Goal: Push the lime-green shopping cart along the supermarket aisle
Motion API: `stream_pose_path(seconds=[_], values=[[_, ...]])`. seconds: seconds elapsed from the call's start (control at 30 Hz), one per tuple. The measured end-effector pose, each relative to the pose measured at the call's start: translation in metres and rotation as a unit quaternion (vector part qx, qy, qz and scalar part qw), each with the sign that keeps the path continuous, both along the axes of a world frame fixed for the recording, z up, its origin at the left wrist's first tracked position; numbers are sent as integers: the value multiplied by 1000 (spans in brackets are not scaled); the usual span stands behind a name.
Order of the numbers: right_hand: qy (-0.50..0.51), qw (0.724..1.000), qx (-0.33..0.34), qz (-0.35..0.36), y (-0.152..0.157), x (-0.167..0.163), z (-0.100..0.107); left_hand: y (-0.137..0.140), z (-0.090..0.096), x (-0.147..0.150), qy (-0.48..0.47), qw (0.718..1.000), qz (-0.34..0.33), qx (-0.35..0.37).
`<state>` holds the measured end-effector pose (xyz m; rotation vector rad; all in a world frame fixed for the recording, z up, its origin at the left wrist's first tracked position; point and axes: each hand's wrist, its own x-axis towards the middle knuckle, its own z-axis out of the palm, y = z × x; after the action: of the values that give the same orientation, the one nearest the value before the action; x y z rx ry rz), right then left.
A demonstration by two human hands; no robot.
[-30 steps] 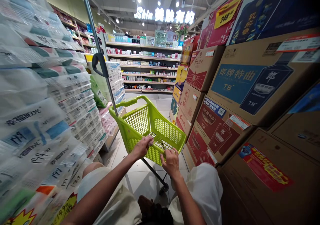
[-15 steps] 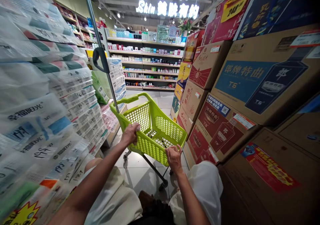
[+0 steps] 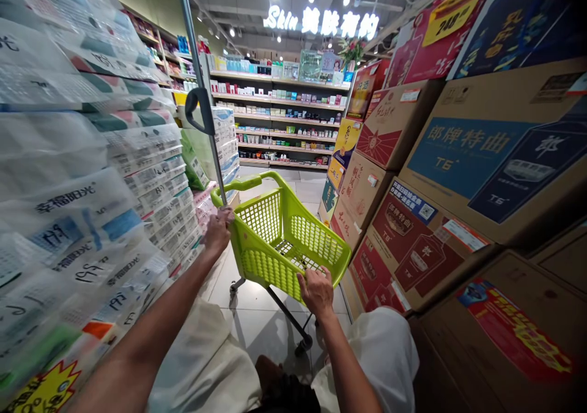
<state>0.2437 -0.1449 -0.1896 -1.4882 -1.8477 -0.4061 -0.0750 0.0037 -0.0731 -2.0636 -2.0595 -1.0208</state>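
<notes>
A lime-green plastic shopping cart (image 3: 270, 272) with a lattice basket stands in front of my knees, its long side toward me. A tall grey pole (image 3: 220, 171) with a dark loop handle (image 3: 198, 110) rises from its left end. My left hand (image 3: 216, 230) is closed on the cart's left corner, right beside the foot of the pole. Over the near rim on the right, my right hand (image 3: 317, 289) has its fingers curled, gripping the edge. Inside the basket I see only its slotted floor.
Plastic-wrapped tissue packs (image 3: 151, 180) are piled high close on the left. Stacked liquor cartons (image 3: 458, 150) wall the right side. Beyond the cart, a tiled floor (image 3: 302, 189) leads to shelves of small boxes and bottles (image 3: 279, 116). A cart wheel (image 3: 303, 344) rests near my feet.
My left hand has slid left along the cart's near rim to the corner by the pole. My right hand keeps its grip on the rim. The view has shifted slightly left.
</notes>
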Motion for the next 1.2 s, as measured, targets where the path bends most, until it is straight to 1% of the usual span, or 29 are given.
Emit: stream_pose_path(seconds=[0.07,0.1,0.13,0.17,0.23,0.27,0.3,0.33,0.4,0.47,0.5,0.53,0.63,0.67,0.7,0.77,0.8,0.83,0.93,0.97,1.0,1.07,1.1,1.13,1.2], values=[[3,1000,2,-6,1,4,0,-3,-3,-5,14,993,-116,-32],[5,1000,0,-7,1,5,0,-6,-6,-5,15,988,-150,-40],[7,1000,-1,-7,1,7,1,-9,-10,-3,8,988,-150,-31],[10,1000,-3,-4,1,8,1,-11,-14,-2,-7,993,-118,-9],[17,1000,-6,4,0,10,2,-16,-23,3,-41,998,-22,35],[21,1000,-8,9,0,12,2,-18,-28,6,-53,997,13,46],[23,1000,-8,12,0,13,3,-20,-33,9,-58,997,29,47],[23,1000,-8,13,0,14,2,-22,-37,12,-57,997,27,41],[14,1000,-2,12,0,17,2,-25,-44,18,-44,998,-15,30],[3,1000,6,10,1,19,2,-27,-46,21,-23,997,-68,21],[0,1000,10,9,1,19,2,-27,-46,21,-17,997,-77,18],[-2,1000,12,9,2,19,2,-26,-44,21,-16,997,-70,17],[-9,1000,13,13,2,18,3,-24,-42,23,-26,1000,-3,15],[-12,1000,13,14,1,18,3,-25,-43,24,-23,1000,-2,11],[-14,1000,13,14,1,17,3,-27,-45,26,-15,1000,-21,4],[-14,1000,13,14,1,17,3,-31,-50,31,4,996,-88,-11],[-13,1000,12,16,1,17,3,-34,-52,33,8,994,-107,-15],[-11,1000,11,19,1,17,3,-36,-53,35,4,994,-105,-16],[-9,999,3,31,1,19,3,-42,-56,43,-28,999,-37,-7],[-8,999,0,34,1,20,3,-44,-57,47,-35,999,-35,-8],[-8,999,-4,36,1,21,4,-48,-60,52,-36,998,-57,-14],[-7,999,-13,39,0,23,5,-55,-67,62,-35,990,-132,-30],[-6,999,-21,43,0,26,6,-59,-71,67,-38,986,-156,-34],[-3,998,-29,47,-1,29,7,-63,-75,72,-45,985,-161,-35],[11,998,-44,47,-4,37,7,-71,-82,82,-60,989,-131,-31]])
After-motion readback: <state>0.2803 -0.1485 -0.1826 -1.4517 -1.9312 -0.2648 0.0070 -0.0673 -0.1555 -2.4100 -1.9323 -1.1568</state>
